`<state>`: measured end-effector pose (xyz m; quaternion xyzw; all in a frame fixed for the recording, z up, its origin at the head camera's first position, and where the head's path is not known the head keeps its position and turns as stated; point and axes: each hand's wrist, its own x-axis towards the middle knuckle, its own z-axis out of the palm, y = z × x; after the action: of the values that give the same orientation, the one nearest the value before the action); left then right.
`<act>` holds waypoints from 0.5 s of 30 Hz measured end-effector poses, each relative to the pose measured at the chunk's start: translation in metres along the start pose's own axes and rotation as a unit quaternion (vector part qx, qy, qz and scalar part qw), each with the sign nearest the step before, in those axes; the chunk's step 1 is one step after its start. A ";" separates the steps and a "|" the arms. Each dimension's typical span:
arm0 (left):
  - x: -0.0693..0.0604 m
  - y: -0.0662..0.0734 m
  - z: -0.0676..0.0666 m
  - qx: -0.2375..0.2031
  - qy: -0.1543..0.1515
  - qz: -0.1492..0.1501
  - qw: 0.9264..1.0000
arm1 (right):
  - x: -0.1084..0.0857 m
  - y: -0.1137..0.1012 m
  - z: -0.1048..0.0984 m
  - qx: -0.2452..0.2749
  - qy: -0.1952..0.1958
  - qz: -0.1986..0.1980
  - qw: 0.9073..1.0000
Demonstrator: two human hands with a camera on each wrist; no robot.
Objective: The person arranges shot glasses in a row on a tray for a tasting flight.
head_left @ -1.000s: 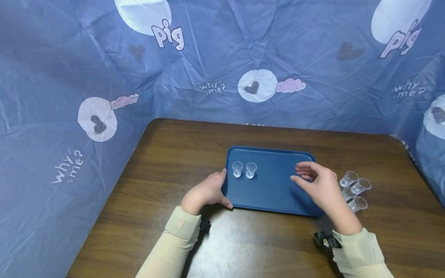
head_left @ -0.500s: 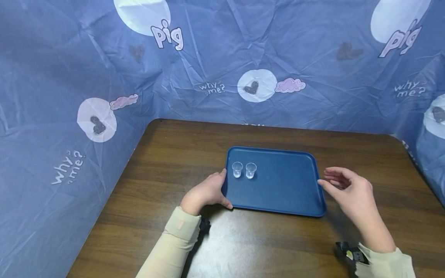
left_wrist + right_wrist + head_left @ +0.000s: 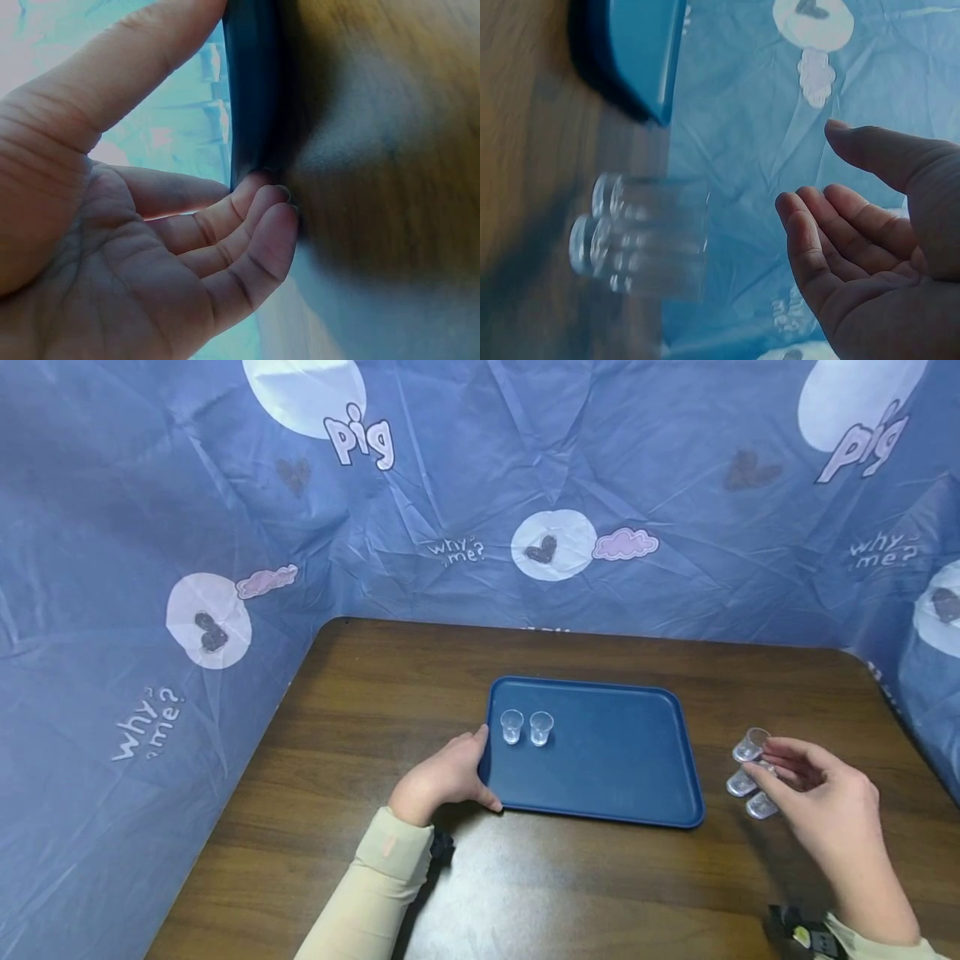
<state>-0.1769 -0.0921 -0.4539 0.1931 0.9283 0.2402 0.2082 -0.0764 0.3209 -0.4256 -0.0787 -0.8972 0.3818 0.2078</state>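
Bracing tray (image 3: 607,768) at left edge, probably against sliding: left hand (image 3: 447,772) spread. Right hand (image 3: 828,793) spread by right-side cups (image 3: 747,747), gripping none.

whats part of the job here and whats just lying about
Likely job:
blue rectangular tray, left hand touching its edge
two small clear cups on it
more clear cups right of it, right hand close by

Just there:
brown wooden table
blue printed cloth backdrop
black wrist devices

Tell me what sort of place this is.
Possibly a makeshift indoor work corner: wrinkled, printed blue sheeting rises behind and beside a wood-grain table, which holds a blue tray with small clear cups.
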 end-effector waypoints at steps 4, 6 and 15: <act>0.000 0.001 -0.001 0.001 -0.003 -0.004 1.000 | -0.004 0.010 -0.007 -0.021 0.009 0.026 0.999; 0.000 0.001 -0.001 0.001 -0.004 -0.007 1.000 | -0.007 0.015 -0.010 -0.028 0.012 0.041 0.999; 0.000 0.002 -0.001 0.000 -0.002 -0.006 1.000 | -0.015 0.029 -0.019 -0.026 0.031 0.066 0.997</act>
<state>-0.1768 -0.0914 -0.4517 0.1880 0.9289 0.2385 0.2120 -0.0551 0.3495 -0.4392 -0.1546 -0.8926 0.3689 0.2081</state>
